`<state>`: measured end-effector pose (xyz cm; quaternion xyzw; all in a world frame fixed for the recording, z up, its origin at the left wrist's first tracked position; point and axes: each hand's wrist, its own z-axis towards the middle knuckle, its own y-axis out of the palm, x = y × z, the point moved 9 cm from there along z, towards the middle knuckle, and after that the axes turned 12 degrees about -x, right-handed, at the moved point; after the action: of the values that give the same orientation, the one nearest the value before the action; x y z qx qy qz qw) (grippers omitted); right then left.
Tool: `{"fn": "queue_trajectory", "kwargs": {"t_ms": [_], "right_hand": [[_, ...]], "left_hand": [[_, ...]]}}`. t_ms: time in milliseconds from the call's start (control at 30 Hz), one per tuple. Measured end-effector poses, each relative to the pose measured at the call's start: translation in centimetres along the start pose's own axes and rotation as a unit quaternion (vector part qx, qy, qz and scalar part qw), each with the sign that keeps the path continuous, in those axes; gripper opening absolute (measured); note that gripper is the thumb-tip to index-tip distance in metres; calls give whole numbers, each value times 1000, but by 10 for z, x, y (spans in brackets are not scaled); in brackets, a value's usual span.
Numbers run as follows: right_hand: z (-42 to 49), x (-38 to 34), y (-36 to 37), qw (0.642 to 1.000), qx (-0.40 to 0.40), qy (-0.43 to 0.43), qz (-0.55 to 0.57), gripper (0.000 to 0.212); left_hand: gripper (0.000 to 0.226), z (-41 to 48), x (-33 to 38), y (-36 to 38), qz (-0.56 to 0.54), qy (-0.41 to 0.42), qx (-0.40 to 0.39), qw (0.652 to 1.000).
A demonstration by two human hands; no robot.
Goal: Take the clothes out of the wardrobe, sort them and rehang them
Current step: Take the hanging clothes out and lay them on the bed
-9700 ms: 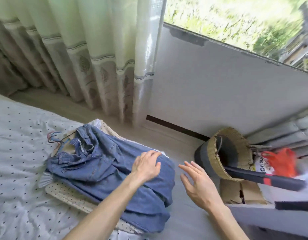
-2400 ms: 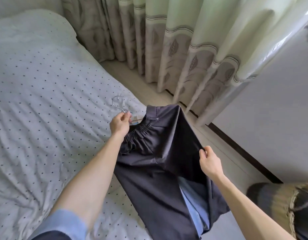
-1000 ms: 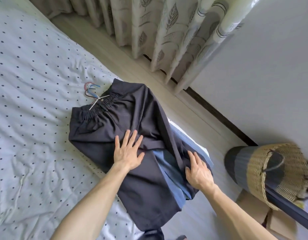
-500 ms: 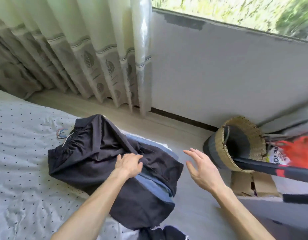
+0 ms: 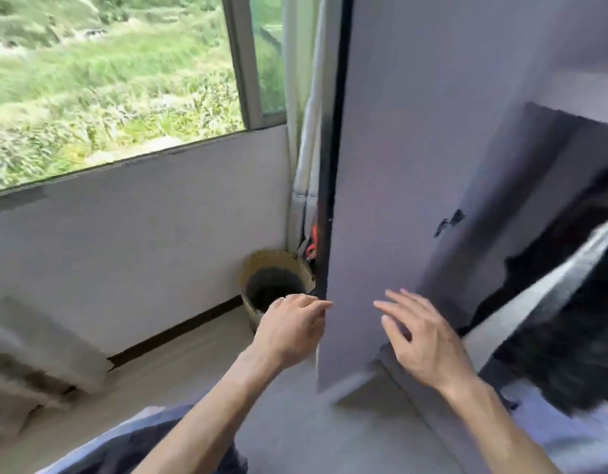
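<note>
Right of both hands (image 5: 292, 330) (image 5: 422, 340), dark clothes (image 5: 566, 367) sit inside the wardrobe (image 5: 501, 186).

The wardrobe door (image 5: 381, 200) stands at centre, with the window (image 5: 107, 73) to its left. A woven basket (image 5: 275, 285) sits on the floor (image 5: 193, 364) behind the door's edge. Clothes (image 5: 569, 354) are inside the wardrobe (image 5: 521, 200), on the right.

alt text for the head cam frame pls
Empty left hand and right hand reach toward an open grey wardrobe door. Dark clothes show inside at right; a woven basket stands on the floor left of the door.
</note>
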<state>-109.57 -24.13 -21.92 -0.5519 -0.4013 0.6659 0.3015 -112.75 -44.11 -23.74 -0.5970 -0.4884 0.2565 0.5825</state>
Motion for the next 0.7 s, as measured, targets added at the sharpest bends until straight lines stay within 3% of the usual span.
{"fn": "queue_trajectory", "kwargs": {"t_ms": [267, 467, 600, 700], "right_hand": [[-95, 140, -150, 968, 179, 170, -48, 33], [-134, 191, -236, 924, 254, 263, -108, 34], [-132, 198, -311, 860, 351, 279, -242, 45], [-119, 216, -358, 812, 374, 327, -307, 56]], "left_hand": [[46, 117, 215, -18, 36, 200, -27, 979], [43, 196, 315, -35, 2, 272, -43, 961], [43, 253, 353, -42, -58, 285, -77, 954], [47, 292, 370, -36, -108, 262, -124, 951]]}}
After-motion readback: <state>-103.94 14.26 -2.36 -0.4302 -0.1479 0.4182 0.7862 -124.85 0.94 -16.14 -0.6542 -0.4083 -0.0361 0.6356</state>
